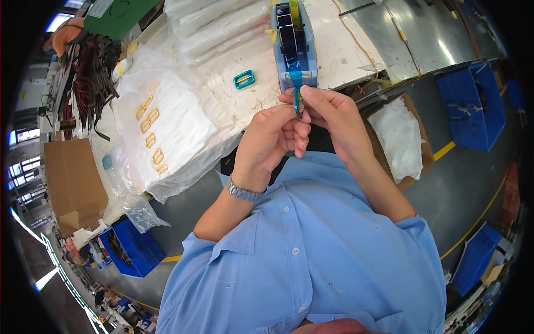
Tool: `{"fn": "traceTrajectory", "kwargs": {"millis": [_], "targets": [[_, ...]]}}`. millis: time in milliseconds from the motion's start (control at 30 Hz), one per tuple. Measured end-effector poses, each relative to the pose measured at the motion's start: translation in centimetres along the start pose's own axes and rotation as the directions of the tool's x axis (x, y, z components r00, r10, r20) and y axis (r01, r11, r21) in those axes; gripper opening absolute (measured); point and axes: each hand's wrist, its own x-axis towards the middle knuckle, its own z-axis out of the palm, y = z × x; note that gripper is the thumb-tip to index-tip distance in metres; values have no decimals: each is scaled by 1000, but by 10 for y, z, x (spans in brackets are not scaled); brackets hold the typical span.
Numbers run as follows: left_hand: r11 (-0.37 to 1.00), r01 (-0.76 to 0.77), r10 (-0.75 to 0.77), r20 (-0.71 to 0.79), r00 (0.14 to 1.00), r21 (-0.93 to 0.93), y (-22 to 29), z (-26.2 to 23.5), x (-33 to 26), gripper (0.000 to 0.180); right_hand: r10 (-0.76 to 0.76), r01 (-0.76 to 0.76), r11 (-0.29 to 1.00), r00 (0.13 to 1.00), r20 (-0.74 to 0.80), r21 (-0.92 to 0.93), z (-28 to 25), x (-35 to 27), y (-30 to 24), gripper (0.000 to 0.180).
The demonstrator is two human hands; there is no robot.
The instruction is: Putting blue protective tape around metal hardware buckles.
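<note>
In the head view, the white worktable [345, 50] ended in a bent edge just above the hands; beyond this edge there was grey floor with a yellow line [445, 150], a cardboard box with white plastic bags [397, 136] and a blue crate [473, 106] at the right, so the hands had free room only over the table edge. A blue tape dispenser [295, 44] stood at that edge, very near the fingers; a second teal buckle [243, 79] lay on the table to its left, and gold buckles [150, 133] lay in a row on a white bag. Both forearms rose from the lower edge and met in the middle; the left hand [270, 142] was curled, and the right hand [334, 114] was bent over it; the fingers of both pinched a small teal buckle [297, 103] just below the dispenser's mouth.
</note>
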Motion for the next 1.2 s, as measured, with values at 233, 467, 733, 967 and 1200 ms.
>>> {"fn": "traceTrajectory", "kwargs": {"millis": [233,467,733,967,1200], "targets": [[989,108,-116,-74,990,-99,6,6,-3,24,-89,89,996,995,49,-15,0,-1,4,30],[962,224,-244,-126,962,-153,26,14,-2,25,-177,174,978,984,-12,-119,3,1,6,32],[890,329,-362,-49,931,-316,35,13,-1,24,-205,197,970,978,-40,-145,4,2,4,31],[860,322,-432,-229,872,-395,-12,5,-5,20,58,-64,992,997,-55,-108,-16,-13,46,30],[956,-50,110,-197,974,289,-9,2,-45,27,-338,454,722,890,307,-522,-4,-33,16,48]]}}
